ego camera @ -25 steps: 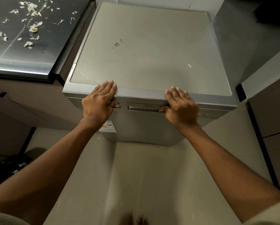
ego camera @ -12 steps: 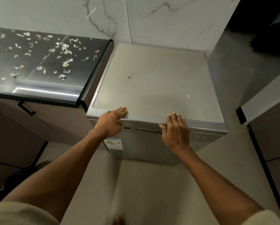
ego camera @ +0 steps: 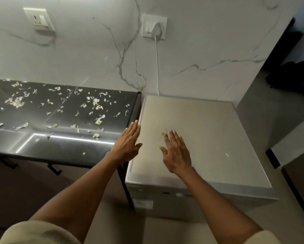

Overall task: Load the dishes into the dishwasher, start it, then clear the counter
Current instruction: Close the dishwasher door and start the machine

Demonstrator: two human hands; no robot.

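With both my left hand [ego camera: 128, 144] and right hand [ego camera: 176, 154] open, empty above the shut dishwasher [ego camera: 209, 131], sweep the onion scraps [ego camera: 98, 120] off the black counter [ego camera: 63, 147] edgeward, palm flat.

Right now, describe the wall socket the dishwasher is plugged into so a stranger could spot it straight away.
Start at the dishwasher, the grey box right of the dark counter. A white cable runs from behind it up the marble wall to a socket. Unlike the other socket, farther left above the counter, this one has a plug in it.
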